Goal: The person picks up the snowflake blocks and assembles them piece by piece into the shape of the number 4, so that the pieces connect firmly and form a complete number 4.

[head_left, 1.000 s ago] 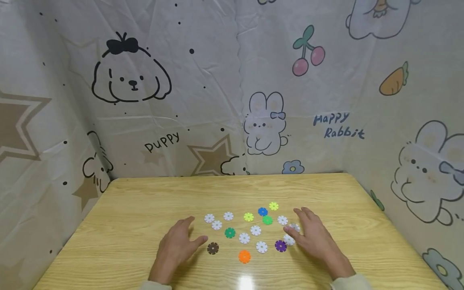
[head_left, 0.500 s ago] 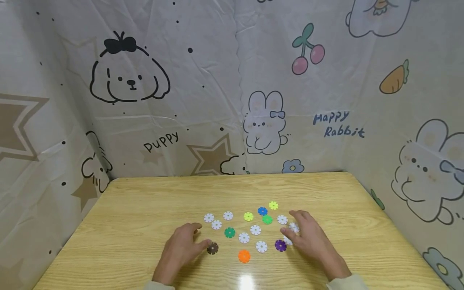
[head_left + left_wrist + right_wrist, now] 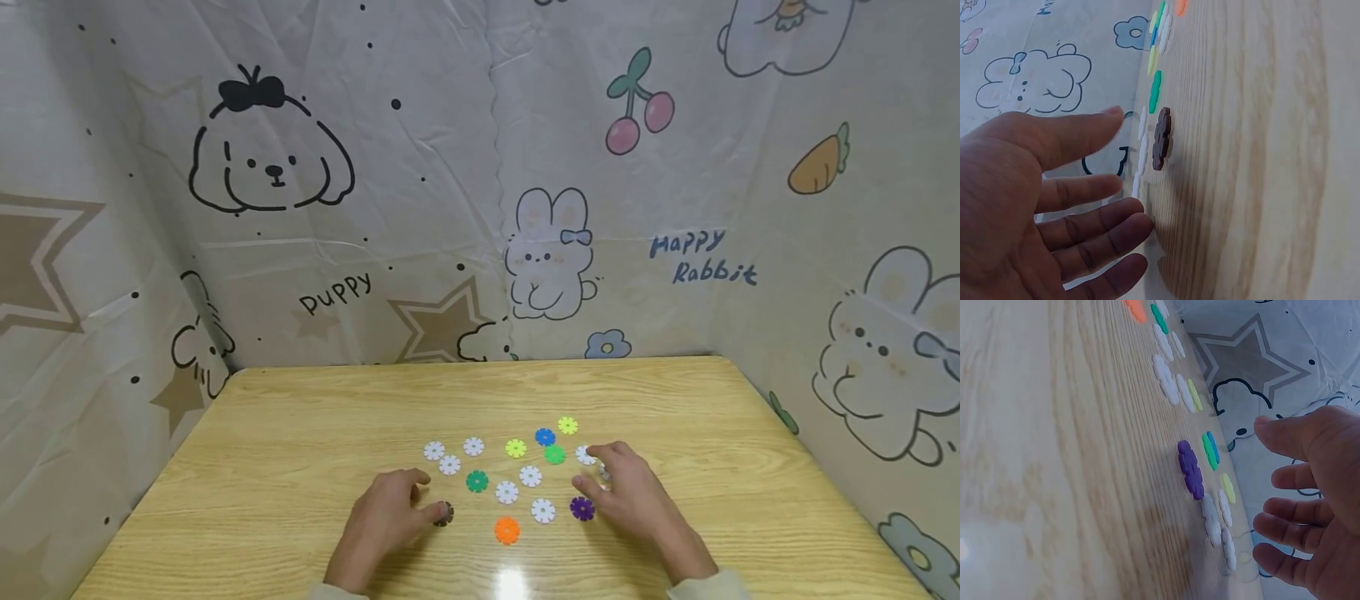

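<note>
Flat notched plastic discs lie spread over the wooden table (image 3: 300,433). My left hand (image 3: 386,517) hovers at their left side, thumb above the brown disc (image 3: 1161,139), fingers apart and holding nothing. On the right, my right hand (image 3: 633,496) hovers over several white discs, partly hiding them, its thumb near the purple disc (image 3: 582,509); it is empty with fingers spread. Between the hands lie an orange disc (image 3: 507,531), a dark green disc (image 3: 477,481), a light green disc (image 3: 555,454), a blue disc (image 3: 545,437), two yellow ones and several white discs (image 3: 530,476).
A fabric backdrop (image 3: 435,167) with printed animals, stars and fruit rises behind the table and along both sides. The table's back edge (image 3: 480,363) meets it. A bright light reflection shows at the table's front.
Both hands have moved inward, toward each other. The left thumb now covers part of the brown disc, and the right hand hides more of the white discs. The discs have stayed put.
</note>
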Tool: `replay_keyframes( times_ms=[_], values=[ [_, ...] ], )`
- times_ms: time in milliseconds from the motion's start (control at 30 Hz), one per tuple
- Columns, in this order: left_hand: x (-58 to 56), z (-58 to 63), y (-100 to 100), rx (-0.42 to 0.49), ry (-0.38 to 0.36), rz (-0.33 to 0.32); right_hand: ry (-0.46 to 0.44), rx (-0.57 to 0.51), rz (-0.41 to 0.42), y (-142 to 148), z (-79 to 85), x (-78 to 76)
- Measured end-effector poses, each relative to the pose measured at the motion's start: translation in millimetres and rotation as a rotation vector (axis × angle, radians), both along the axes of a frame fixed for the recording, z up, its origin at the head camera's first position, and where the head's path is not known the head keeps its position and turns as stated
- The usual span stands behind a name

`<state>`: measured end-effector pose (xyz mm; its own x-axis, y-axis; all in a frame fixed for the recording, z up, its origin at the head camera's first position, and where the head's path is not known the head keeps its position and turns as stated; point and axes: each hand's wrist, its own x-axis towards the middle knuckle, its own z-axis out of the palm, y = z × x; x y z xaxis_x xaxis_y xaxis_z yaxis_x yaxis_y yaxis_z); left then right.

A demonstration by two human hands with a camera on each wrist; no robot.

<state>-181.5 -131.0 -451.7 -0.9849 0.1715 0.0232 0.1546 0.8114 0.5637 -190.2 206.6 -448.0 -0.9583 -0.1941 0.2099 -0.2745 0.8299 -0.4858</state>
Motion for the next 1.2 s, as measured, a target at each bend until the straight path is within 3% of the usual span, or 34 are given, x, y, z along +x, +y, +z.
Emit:
replay_keyframes(
  times_ms=[500, 700, 1200],
  values=[
    [0.8, -5.1, 5, -0.043, 0.018, -0.060, -0.046, -0.017, 0.026, -14, -1.5, 0.2],
    [2.0, -5.1, 8, -0.037, -0.017, -0.070, -0.045, -0.040, 0.050, -22, -2.9, 0.8],
    [2.2, -7.1, 11, -0.052, -0.031, -0.057, -0.015, -0.043, 0.191, -32, -7.5, 2.0]
  ],
)
